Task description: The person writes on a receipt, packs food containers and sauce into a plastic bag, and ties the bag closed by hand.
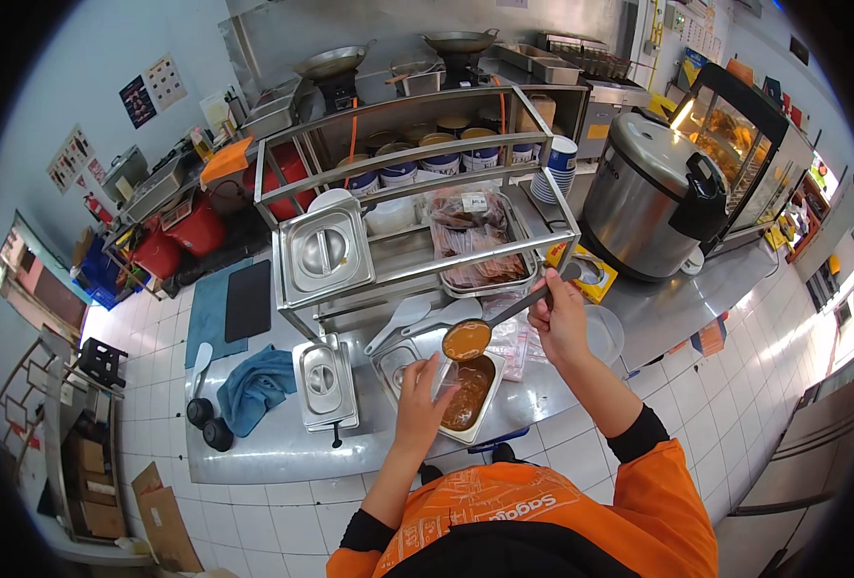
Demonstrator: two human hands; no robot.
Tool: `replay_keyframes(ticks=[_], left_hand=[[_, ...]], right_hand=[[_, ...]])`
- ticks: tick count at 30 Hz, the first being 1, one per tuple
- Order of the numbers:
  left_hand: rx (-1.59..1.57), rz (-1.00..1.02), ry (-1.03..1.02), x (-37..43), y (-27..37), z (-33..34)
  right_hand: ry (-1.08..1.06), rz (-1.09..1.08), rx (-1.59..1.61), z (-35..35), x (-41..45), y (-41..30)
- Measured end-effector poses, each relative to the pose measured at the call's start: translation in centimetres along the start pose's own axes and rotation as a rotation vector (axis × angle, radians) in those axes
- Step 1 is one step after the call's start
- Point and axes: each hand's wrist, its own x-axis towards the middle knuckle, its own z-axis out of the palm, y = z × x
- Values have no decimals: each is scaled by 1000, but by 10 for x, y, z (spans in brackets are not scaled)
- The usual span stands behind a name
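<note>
My right hand grips the dark handle of a ladle. Brown sauce fills the ladle's bowl, which hangs above a rectangular steel pan of the same sauce. Just left of the ladle, my left hand holds a small clear plastic bag or cup; which one is hard to tell. A steel lid lies beside the pan, partly hidden by my left hand. Two white plastic scoops rest behind the pan.
A steel rack behind holds a lidded pan and a tray of bagged meat. Another lidded pan and a blue cloth lie left. A large rice cooker and yellow box stand right.
</note>
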Motion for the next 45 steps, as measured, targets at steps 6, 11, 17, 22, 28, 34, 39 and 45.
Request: replay_keyframes(ticks=[6,11,17,22,28,34,39,45], left_hand=[[-161,-108,76,9,21,10],[-197,-90,140,10,25,13],[-234,-91,159,9,24,16],[-256,-100,133,9,27,22],[-290,-94,135,11,34,24],[-298,-103,113,10,34,27],[-358,-139,98,11,36,28],[-337,-92,90,10,33,33]], right_hand=[[-19,-65,-140,4,-1,-9],[-45,-214,-287,5,-4,-14],[-59,-360,-450,22,-16,-30],[-63,-446,-512,25,-22,-40],[-129,-561,-609,26,-30,-48],[-171,-640,-652,31,-39,-53],[-184,-683,-696,33,-44,-57],[-210,-799,-838,34,-47,-62]])
